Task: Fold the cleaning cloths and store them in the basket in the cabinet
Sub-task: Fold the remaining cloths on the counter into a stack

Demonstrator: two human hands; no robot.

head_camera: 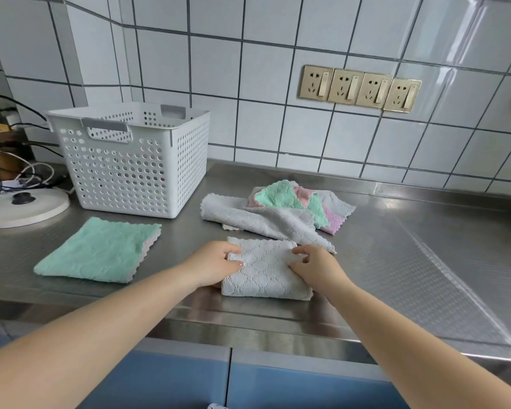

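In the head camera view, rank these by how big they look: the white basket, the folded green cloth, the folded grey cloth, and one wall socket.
1. White basket
2. Folded green cloth
3. Folded grey cloth, though the hands hide part of it
4. One wall socket, which sits farther back, so it may look smaller than it is

Both hands — left hand (219, 262), right hand (313, 265) — grip folded grey cloth (264, 273); basket (130, 160) behind.

Single head view, looking forward-down, close over steel counter (396, 261), facing tiled wall (278, 39).
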